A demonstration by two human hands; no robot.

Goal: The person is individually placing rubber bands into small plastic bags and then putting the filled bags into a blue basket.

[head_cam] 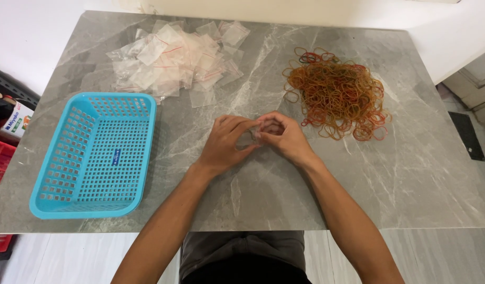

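Note:
My left hand (225, 144) and my right hand (285, 138) meet at the middle of the grey marble table (411, 173). Together they pinch a small clear plastic bag (253, 135) between the fingertips. The bag is mostly hidden by my fingers, so I cannot tell what is inside it. A heap of rubber bands (337, 94), mostly tan with some red, lies just right of and beyond my right hand. A pile of small clear zip bags (174, 58) with red seal strips lies at the far left-centre.
A light blue perforated plastic basket (98, 152) stands on the table's left side, with nothing visible in it. Red crates and a small carton (16, 120) sit on the floor beyond the left edge. A white wall runs behind the table.

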